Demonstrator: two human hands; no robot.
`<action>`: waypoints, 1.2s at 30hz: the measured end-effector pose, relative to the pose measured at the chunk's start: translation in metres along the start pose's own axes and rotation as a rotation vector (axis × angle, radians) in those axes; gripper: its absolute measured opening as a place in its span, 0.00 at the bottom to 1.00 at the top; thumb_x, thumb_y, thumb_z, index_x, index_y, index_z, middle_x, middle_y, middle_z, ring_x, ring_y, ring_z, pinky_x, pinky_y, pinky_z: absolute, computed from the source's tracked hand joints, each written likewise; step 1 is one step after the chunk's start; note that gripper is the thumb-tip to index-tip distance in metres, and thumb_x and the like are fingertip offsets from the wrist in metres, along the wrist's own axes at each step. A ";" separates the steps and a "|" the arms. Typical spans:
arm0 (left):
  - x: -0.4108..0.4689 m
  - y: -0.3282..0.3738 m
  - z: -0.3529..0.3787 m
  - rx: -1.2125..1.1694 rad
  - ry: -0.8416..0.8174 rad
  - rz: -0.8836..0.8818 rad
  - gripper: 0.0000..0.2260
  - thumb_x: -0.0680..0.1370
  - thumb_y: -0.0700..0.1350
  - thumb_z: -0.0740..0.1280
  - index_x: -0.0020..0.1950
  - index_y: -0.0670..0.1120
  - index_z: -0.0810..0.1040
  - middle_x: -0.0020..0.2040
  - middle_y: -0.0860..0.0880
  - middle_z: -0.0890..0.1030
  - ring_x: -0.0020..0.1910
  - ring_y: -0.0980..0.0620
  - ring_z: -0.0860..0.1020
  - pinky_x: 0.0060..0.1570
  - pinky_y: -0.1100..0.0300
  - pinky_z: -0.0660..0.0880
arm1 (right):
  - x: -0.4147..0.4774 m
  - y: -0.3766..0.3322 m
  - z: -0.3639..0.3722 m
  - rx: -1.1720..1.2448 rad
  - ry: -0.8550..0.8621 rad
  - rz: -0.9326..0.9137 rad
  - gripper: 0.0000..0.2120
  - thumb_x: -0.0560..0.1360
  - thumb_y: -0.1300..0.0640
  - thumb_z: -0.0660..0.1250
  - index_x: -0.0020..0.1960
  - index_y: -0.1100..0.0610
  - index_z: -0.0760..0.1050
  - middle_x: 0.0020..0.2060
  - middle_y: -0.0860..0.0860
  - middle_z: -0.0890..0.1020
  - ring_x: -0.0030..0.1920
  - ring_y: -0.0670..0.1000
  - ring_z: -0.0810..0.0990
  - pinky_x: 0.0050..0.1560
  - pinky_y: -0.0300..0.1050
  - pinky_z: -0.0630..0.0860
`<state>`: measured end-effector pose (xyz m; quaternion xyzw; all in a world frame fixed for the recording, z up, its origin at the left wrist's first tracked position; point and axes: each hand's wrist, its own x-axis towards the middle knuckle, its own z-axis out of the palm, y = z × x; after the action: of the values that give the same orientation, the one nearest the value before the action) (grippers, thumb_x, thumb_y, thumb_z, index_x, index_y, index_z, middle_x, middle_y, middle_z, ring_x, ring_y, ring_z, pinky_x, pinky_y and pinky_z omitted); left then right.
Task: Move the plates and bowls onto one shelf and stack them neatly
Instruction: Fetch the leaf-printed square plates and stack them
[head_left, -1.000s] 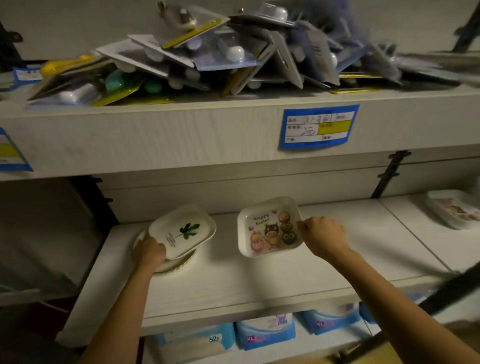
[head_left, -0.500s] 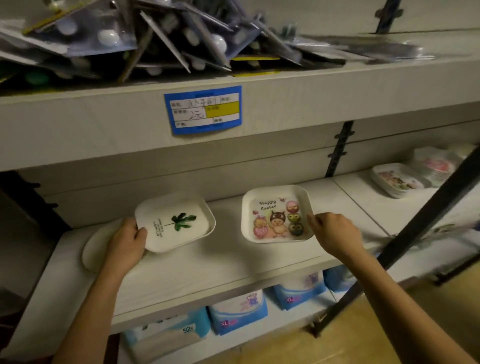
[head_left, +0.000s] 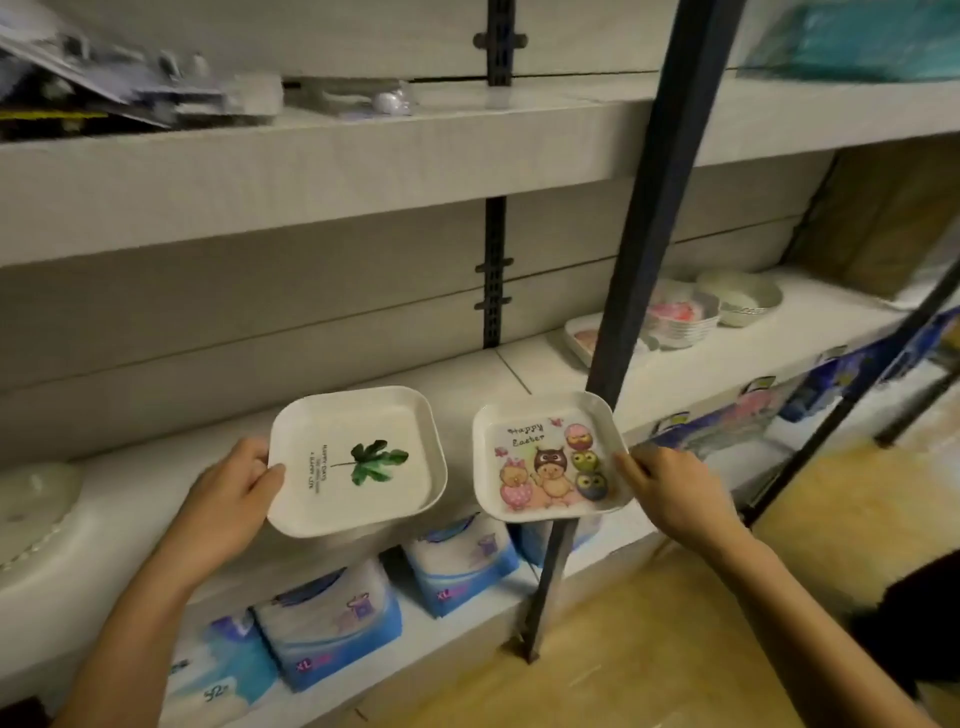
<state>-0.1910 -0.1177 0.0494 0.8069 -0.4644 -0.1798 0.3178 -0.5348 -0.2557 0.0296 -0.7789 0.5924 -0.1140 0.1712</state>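
Note:
My left hand (head_left: 228, 491) grips the left rim of a white square plate with a green leaf print (head_left: 358, 460), held in the air before the middle shelf (head_left: 540, 364). My right hand (head_left: 670, 491) holds the right edge of a square plate with cartoon chicks and owls (head_left: 548, 457), level beside the first. Further right on the same shelf sit a square printed plate (head_left: 582, 338), a stack of pink-printed bowls (head_left: 680, 322) and a stack of white bowls (head_left: 743, 299). A white round dish (head_left: 31, 506) lies at the far left.
A dark slanted metal post (head_left: 639, 249) stands in front of the shelf between my plates and the bowl stacks. Packaged goods (head_left: 130, 88) crowd the upper shelf. Blue and white XL packs (head_left: 332, 623) fill the bottom shelf. The floor is wooden.
Both plates have been lifted off the shelf and carried out toward me and to the right. My view has swung right, bringing the bowl stacks into sight.

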 end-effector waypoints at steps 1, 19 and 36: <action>-0.006 0.013 0.013 -0.008 -0.012 0.009 0.03 0.79 0.39 0.60 0.49 0.42 0.72 0.42 0.39 0.79 0.40 0.43 0.75 0.37 0.56 0.67 | -0.003 0.017 -0.008 -0.009 -0.006 -0.004 0.21 0.80 0.46 0.54 0.29 0.49 0.66 0.30 0.47 0.74 0.30 0.44 0.71 0.29 0.38 0.64; -0.031 0.202 0.161 -0.015 -0.159 0.129 0.05 0.79 0.43 0.59 0.50 0.42 0.72 0.41 0.44 0.79 0.41 0.47 0.76 0.38 0.55 0.70 | 0.010 0.232 -0.097 0.020 0.095 0.250 0.24 0.78 0.41 0.53 0.38 0.55 0.79 0.35 0.53 0.81 0.38 0.55 0.81 0.43 0.53 0.80; 0.031 0.290 0.258 -0.050 -0.048 0.029 0.06 0.79 0.44 0.59 0.46 0.43 0.71 0.39 0.44 0.81 0.39 0.47 0.79 0.35 0.56 0.74 | 0.172 0.304 -0.124 0.003 -0.020 0.104 0.22 0.79 0.44 0.53 0.42 0.56 0.79 0.37 0.51 0.81 0.39 0.51 0.80 0.46 0.51 0.80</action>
<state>-0.5105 -0.3395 0.0575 0.7871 -0.4790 -0.2061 0.3294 -0.8038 -0.5106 0.0166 -0.7481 0.6300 -0.0982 0.1840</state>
